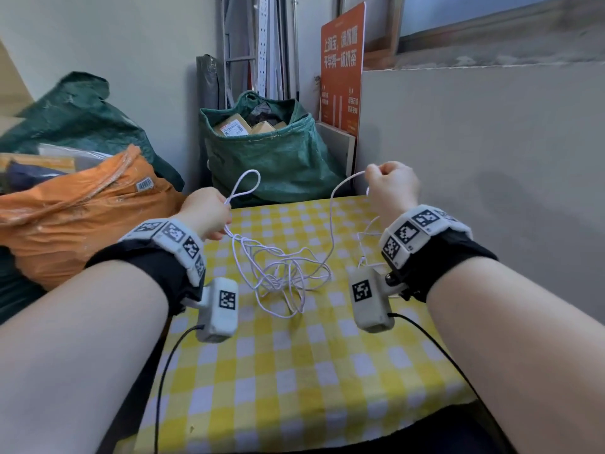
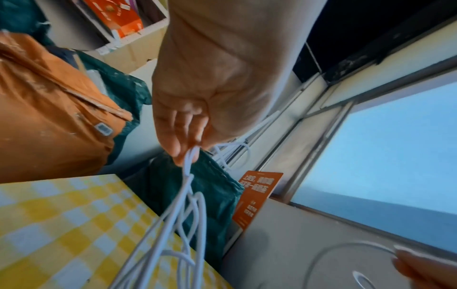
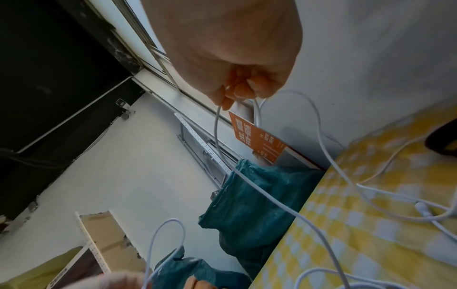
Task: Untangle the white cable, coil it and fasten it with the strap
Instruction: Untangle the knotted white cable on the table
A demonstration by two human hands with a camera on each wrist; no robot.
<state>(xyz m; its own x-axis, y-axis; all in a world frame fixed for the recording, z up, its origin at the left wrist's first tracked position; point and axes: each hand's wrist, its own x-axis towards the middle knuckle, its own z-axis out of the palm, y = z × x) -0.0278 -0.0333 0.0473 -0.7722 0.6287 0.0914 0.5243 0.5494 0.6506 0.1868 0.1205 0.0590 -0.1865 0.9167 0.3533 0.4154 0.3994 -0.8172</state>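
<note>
From the head view the left hand [image 1: 207, 213] turns its back, so the fingertips pinching the white cable [image 1: 281, 273] are hidden there. The right hand [image 1: 391, 185] is a closed fist, its grip on the strand out of sight (only the wrist view shows it). No strap can be made out in the 3 views, and the cable's tangle runs off the left wrist view's bottom edge.
</note>
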